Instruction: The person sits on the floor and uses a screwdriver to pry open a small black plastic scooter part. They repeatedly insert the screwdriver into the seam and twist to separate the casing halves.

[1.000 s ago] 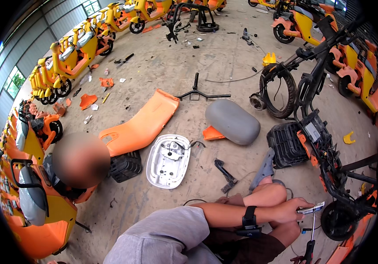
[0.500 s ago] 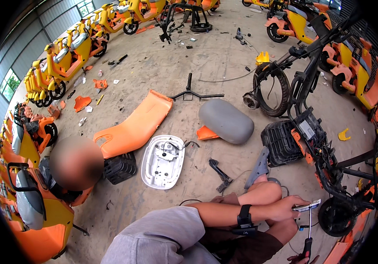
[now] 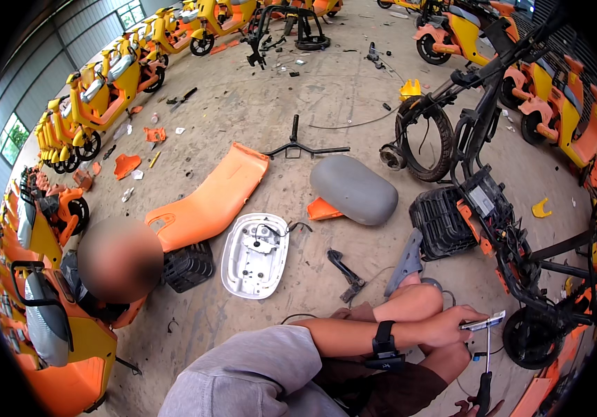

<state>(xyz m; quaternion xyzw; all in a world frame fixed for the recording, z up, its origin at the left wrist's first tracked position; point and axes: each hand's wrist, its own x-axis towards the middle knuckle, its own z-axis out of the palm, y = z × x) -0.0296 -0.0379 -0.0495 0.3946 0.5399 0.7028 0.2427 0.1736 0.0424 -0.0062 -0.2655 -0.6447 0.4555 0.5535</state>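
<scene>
At the lower right, my left hand [image 3: 449, 329] pinches a small flat silver-white part [image 3: 485, 322] by its near end. A black device is strapped to that wrist. My right hand [image 3: 466, 410] shows only in part at the bottom edge, its fingers around the black handle of a screwdriver [image 3: 484, 388]. The screwdriver's bare shaft points up, and its tip meets the underside of the flat part. My legs are folded beneath, with a grey clog [image 3: 405, 260] on one foot.
A stripped black scooter frame [image 3: 496, 215] stands close on the right. Around me lie a grey seat [image 3: 354, 189], a white shell [image 3: 232, 271], an orange panel [image 3: 208, 201], and a black bracket [image 3: 345, 267]. Another person [image 3: 121, 260] is at the left. Yellow-orange scooters [image 3: 107, 94] line the sides.
The whole view has shifted slightly. The screwdriver handle sits a little higher in the picture, its tip still at the flat part. My left hand keeps its hold.
</scene>
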